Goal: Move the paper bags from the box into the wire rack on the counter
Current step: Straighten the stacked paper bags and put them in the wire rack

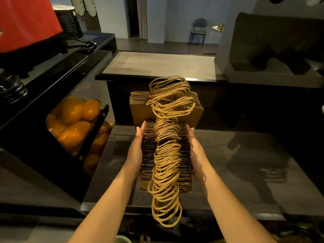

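The room is dim, and warm light from above falls on the stack of paper bags (pixel 184 155). Its twine handles (pixel 166 163) glow yellow-brown and look sharp. Left of the stack, the oranges (pixel 73 123) shine bright with small highlights. Right of the stack, the dark glossy counter (pixel 228 151) shows murky reflections and shadows. Beyond the stack, a pale streak of glare lies along a ledge (pixel 201 79). Far to the upper left of the stack, a red panel (pixel 26 20) is smeared, and straight lines bow toward the frame's edges.

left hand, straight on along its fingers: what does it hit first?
Likely the brown front face of the farther paper bag stack, just beyond the fingertips of the left hand. Depth is unclear.
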A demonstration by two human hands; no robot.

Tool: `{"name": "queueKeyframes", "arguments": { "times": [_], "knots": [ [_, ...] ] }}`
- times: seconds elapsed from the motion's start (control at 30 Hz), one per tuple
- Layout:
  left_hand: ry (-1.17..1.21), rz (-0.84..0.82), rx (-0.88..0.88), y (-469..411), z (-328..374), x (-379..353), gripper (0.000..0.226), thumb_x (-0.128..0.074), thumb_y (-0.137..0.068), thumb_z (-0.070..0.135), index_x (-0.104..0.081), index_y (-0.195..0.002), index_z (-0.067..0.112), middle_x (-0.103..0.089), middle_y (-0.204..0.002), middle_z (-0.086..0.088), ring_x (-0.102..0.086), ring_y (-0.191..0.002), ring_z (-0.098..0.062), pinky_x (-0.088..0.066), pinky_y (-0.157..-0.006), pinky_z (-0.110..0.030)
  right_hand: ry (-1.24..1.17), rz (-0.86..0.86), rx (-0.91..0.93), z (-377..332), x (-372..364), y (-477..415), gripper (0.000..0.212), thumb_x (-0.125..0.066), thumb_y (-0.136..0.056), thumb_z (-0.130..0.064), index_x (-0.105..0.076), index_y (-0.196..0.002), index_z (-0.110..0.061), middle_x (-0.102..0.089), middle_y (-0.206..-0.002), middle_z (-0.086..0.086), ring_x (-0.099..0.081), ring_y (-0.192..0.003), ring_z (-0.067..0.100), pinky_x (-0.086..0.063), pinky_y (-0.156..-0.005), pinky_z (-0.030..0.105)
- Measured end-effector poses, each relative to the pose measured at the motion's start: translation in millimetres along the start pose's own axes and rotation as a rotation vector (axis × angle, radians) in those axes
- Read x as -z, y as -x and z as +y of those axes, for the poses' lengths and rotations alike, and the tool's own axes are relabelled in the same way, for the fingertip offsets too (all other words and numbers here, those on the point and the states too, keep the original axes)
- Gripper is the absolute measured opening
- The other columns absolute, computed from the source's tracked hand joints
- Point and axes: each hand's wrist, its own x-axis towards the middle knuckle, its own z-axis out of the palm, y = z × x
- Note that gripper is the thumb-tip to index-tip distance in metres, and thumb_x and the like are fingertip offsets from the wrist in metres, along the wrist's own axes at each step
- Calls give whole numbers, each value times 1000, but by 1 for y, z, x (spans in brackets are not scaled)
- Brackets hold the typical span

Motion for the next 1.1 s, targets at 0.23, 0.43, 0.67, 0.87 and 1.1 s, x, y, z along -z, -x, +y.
{"name": "queueKeyframes", "arguments": {
  "times": [0.23,0.43,0.67,0.87,1.1],
  "knots": [
    [-36,17,-1,-1,0,7,57,-19,-97,55,-35,-146,30,-58,-127,16,-59,-108,4,-44,-89,-24,138,114,99,-11,7,4,86,-37,-71,-83,-44,-142,-34,-52,-143,-3,-46,-132,19,-31,-114,49],
    [-68,4,2,-1,5,4,66,-30,-88,63,-30,-148,33,-47,-143,7,-51,-122,-5,-36,-108,-36,134,-2,17,-9,1,10,74,-36,-77,-73,-34,-145,-43,-35,-155,-3,-35,-141,20,-24,-118,48],
    [-39,-30,38,1,0,9,53,-15,-99,53,-35,-143,33,-60,-118,19,-59,-109,2,-47,-83,-20,185,-15,-7,-17,-3,10,88,-29,-71,-75,-25,-150,-36,-30,-157,-1,-31,-142,21,-23,-119,46],
    [38,-31,88,12,-12,21,63,-22,-92,60,-25,-149,33,-52,-136,16,-49,-127,-9,-41,-97,-30,-91,-54,3,6,7,19,60,-22,-95,-56,-34,-148,-31,-50,-144,0,-51,-128,20,-43,-103,39],
    [-6,-4,89,20,-20,10,66,-32,-87,66,-26,-147,41,-47,-145,8,-46,-130,-15,-29,-113,-47,-59,-99,29,17,-2,23,71,-33,-82,-63,-30,-149,-37,-46,-146,-6,-51,-124,13,-44,-97,33]
  ]
}}
